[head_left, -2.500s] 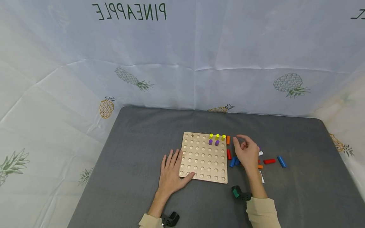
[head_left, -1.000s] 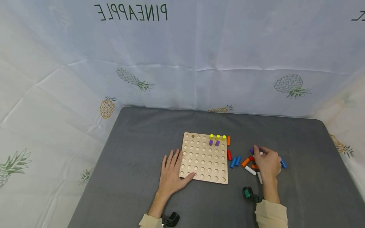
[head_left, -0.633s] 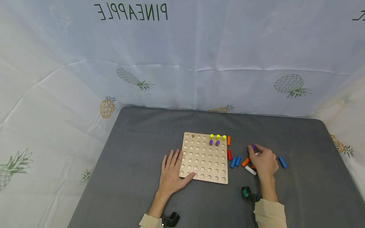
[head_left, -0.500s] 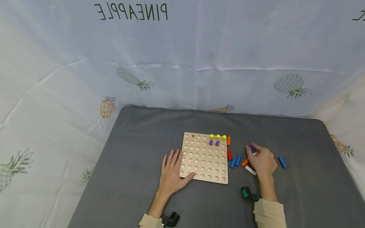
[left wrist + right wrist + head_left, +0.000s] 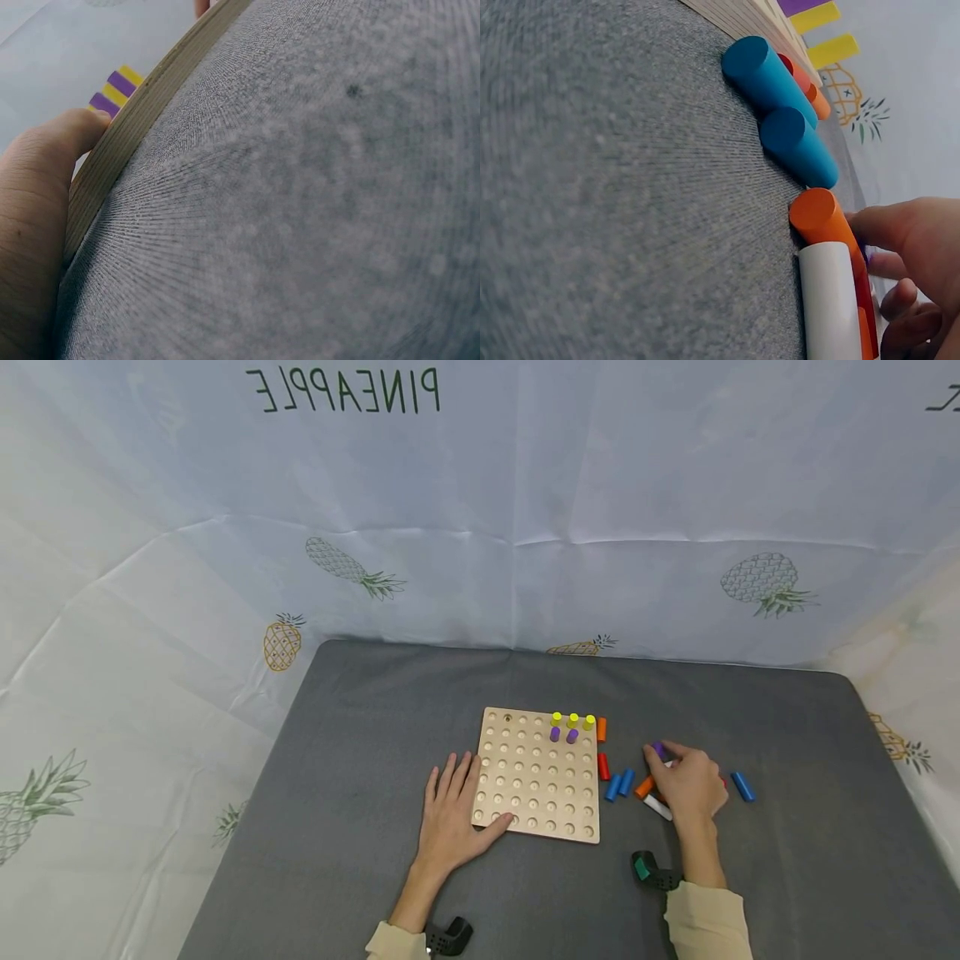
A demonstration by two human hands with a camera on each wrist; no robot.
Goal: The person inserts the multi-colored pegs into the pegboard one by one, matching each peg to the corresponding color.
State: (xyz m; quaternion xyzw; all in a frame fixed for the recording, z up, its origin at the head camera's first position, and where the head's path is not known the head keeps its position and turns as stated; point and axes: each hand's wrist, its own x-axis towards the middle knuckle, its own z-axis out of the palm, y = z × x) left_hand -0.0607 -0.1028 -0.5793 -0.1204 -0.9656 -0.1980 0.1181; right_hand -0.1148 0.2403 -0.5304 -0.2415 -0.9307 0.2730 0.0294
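Now | purple peg (image 5: 658,748) being edged towards board (image 5: 526,777), seemingly pinched by right hand (image 5: 689,782), unplaced | left hand (image 5: 450,828) outspread against board

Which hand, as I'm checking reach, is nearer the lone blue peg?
Right. The right hand is just left of the blue peg, pinching a purple peg; the left hand is much farther left, at the board's left edge.

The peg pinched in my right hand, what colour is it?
Purple. The peg in your right hand shows best in the head view.
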